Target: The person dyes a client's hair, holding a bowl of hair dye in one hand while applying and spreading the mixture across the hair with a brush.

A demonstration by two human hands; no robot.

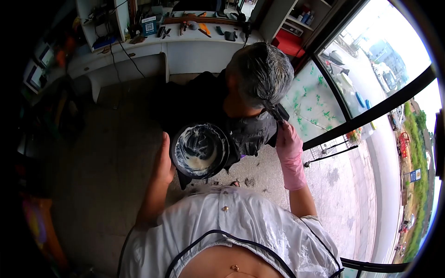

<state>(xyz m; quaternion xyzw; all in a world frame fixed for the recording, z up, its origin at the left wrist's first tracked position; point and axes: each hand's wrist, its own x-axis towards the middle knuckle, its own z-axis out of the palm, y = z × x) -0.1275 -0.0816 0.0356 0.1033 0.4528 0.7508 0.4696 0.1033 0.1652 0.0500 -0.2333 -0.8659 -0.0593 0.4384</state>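
My left hand [163, 160] holds a black mixing bowl [226, 157] by its left side; its fingers are mostly hidden beneath. White cream [204, 160] coats the inside and pools at the bottom. In a pink glove, my right hand [290, 155] is closed around a dark tint brush [279, 112], which touches the hair low at the back of a seated person's head. That hair [264, 69] is smeared with whitish cream and combed into streaks. A black cape [194, 99] covers the person, with a shiny dark collar [252, 132] around the neck.
Ahead is a white counter [199, 46] with combs, clips and an orange tool [204, 29] below a mirror. A red box [288, 44] stands on a shelf at right. Black-framed glass [320, 92] borders the right side, with a wire rack [329, 150] near it.
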